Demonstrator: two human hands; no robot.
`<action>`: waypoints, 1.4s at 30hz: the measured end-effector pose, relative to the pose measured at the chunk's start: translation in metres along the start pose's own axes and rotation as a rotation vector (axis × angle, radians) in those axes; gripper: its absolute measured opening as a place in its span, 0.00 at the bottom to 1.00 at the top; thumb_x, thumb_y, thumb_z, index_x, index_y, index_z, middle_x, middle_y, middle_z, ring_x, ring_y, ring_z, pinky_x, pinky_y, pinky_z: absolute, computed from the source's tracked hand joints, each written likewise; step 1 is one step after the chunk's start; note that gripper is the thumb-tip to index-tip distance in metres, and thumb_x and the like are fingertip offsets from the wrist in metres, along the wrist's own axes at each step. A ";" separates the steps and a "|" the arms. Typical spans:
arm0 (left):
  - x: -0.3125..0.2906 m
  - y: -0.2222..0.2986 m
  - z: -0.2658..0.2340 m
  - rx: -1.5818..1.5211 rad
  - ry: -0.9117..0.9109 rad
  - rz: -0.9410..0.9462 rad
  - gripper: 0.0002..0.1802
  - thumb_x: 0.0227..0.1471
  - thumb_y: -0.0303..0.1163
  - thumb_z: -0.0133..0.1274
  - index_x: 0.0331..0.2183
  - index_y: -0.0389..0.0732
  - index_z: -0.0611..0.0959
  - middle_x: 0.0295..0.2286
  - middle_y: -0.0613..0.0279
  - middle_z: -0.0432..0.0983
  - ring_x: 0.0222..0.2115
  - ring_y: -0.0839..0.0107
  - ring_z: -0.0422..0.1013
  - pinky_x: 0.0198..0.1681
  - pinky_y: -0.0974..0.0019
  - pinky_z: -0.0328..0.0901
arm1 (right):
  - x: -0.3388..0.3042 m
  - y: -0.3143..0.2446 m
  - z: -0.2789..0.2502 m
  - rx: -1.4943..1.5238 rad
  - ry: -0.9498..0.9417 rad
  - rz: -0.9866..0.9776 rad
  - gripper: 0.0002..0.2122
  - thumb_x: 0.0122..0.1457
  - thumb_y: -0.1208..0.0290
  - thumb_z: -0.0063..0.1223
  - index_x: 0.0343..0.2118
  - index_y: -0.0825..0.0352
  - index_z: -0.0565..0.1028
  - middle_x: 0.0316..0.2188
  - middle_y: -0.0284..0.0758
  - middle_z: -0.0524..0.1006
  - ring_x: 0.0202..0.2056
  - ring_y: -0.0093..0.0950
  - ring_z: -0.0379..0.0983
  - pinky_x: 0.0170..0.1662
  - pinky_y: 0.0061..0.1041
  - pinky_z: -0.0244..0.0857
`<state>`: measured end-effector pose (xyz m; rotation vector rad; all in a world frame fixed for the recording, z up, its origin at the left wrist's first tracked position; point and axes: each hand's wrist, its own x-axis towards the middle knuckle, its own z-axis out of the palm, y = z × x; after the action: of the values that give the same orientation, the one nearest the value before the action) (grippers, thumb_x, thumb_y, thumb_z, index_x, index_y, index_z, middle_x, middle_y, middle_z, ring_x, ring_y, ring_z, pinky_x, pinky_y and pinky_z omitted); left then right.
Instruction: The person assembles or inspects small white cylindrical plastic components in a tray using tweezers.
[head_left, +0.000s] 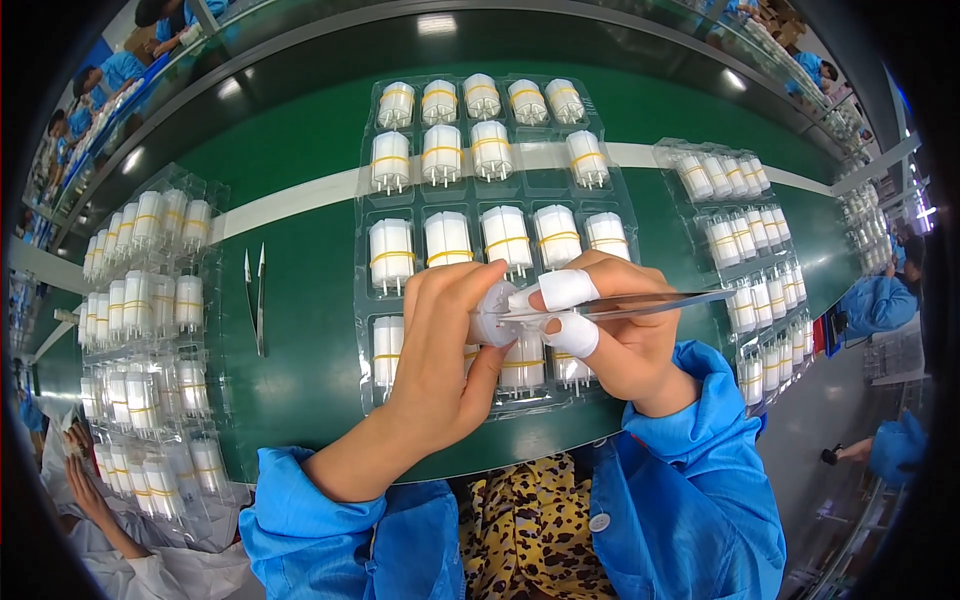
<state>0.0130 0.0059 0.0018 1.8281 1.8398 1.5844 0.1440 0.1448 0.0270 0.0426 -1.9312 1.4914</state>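
My left hand point(435, 345) is closed round a small clear plastic cylinder point(490, 322), held over the tray's near half. My right hand point(640, 345), with white wrapping on thumb and forefinger, pinches a pair of metal tweezers point(665, 301). Their tips meet the clear part, and the back end points right. What lies between the tips is too small to make out. Under both hands is a clear plastic tray point(365, 240) with rows of white cylinders with metal pins point(447, 240), each with a yellow band. One pocket in its second row is vacant.
A second pair of tweezers point(258, 305) lies on the green table point(290, 400) to the left. More filled trays stand at the left point(150, 425) and right point(740, 240). A white strip point(290, 207) crosses the table. A co-worker's hands point(85, 475) show at lower left.
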 end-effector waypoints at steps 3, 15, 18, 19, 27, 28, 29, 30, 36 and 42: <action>0.000 0.000 -0.001 0.040 0.007 -0.002 0.35 0.36 0.12 0.54 0.51 0.34 0.69 0.44 0.47 0.67 0.43 0.51 0.64 0.47 0.58 0.60 | 0.000 -0.001 0.000 -0.004 -0.005 0.011 0.10 0.51 0.82 0.58 0.38 0.71 0.77 0.32 0.40 0.79 0.33 0.26 0.76 0.35 0.22 0.69; 0.001 0.000 -0.001 0.058 0.025 0.019 0.38 0.32 0.10 0.52 0.51 0.34 0.70 0.43 0.48 0.66 0.42 0.49 0.62 0.47 0.55 0.58 | -0.002 0.003 0.002 0.025 0.022 0.013 0.09 0.52 0.82 0.58 0.37 0.72 0.77 0.32 0.40 0.79 0.33 0.27 0.77 0.36 0.22 0.69; 0.001 0.000 0.000 0.077 0.026 0.022 0.38 0.31 0.10 0.52 0.51 0.34 0.70 0.43 0.48 0.66 0.42 0.49 0.62 0.47 0.54 0.58 | -0.002 0.002 0.002 0.019 0.017 0.034 0.09 0.52 0.82 0.58 0.37 0.72 0.77 0.32 0.40 0.79 0.34 0.26 0.76 0.36 0.22 0.69; 0.001 0.001 0.000 0.081 0.027 0.018 0.38 0.31 0.11 0.52 0.51 0.35 0.70 0.43 0.48 0.66 0.42 0.49 0.63 0.47 0.54 0.58 | -0.002 0.003 0.002 0.022 0.015 0.026 0.09 0.52 0.82 0.58 0.37 0.72 0.77 0.32 0.40 0.79 0.34 0.26 0.76 0.36 0.22 0.69; 0.001 -0.001 0.000 0.060 0.001 0.010 0.38 0.31 0.10 0.53 0.51 0.34 0.70 0.43 0.48 0.66 0.42 0.50 0.62 0.47 0.55 0.59 | 0.000 0.003 -0.001 -0.002 -0.011 -0.003 0.09 0.52 0.82 0.58 0.37 0.71 0.77 0.30 0.39 0.79 0.31 0.25 0.76 0.33 0.21 0.68; 0.001 -0.001 -0.001 0.060 -0.004 0.011 0.38 0.31 0.10 0.53 0.51 0.34 0.70 0.43 0.48 0.66 0.42 0.50 0.62 0.46 0.55 0.59 | 0.000 0.003 0.000 -0.030 0.006 0.005 0.08 0.50 0.82 0.58 0.35 0.72 0.78 0.29 0.40 0.79 0.29 0.25 0.76 0.32 0.21 0.68; 0.001 -0.001 -0.001 0.059 -0.003 0.012 0.38 0.31 0.10 0.53 0.51 0.34 0.70 0.43 0.48 0.66 0.42 0.50 0.62 0.46 0.55 0.59 | 0.001 0.002 0.001 -0.058 0.022 0.012 0.07 0.48 0.82 0.58 0.32 0.73 0.78 0.27 0.40 0.79 0.27 0.25 0.76 0.30 0.20 0.68; 0.001 0.000 -0.001 0.056 -0.005 0.004 0.38 0.31 0.10 0.53 0.51 0.34 0.70 0.43 0.48 0.66 0.42 0.50 0.62 0.46 0.55 0.59 | 0.002 0.002 0.002 -0.058 0.022 0.013 0.07 0.48 0.82 0.58 0.32 0.73 0.78 0.27 0.40 0.79 0.27 0.25 0.76 0.30 0.20 0.68; 0.002 0.004 -0.002 0.092 0.003 0.017 0.37 0.32 0.10 0.53 0.51 0.33 0.70 0.43 0.48 0.66 0.42 0.50 0.63 0.46 0.56 0.59 | 0.003 0.000 0.001 -0.098 -0.002 0.015 0.08 0.50 0.80 0.60 0.35 0.70 0.78 0.28 0.39 0.78 0.28 0.25 0.75 0.30 0.21 0.67; 0.003 0.000 -0.003 0.066 -0.035 0.012 0.36 0.33 0.10 0.53 0.50 0.33 0.71 0.42 0.48 0.66 0.41 0.50 0.63 0.45 0.56 0.60 | 0.004 -0.002 0.000 -0.190 -0.036 -0.034 0.09 0.49 0.80 0.61 0.34 0.71 0.79 0.27 0.40 0.78 0.27 0.28 0.75 0.30 0.22 0.67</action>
<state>0.0107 0.0066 0.0048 1.8849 1.8920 1.5031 0.1415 0.1452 0.0310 0.0173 -2.0820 1.2870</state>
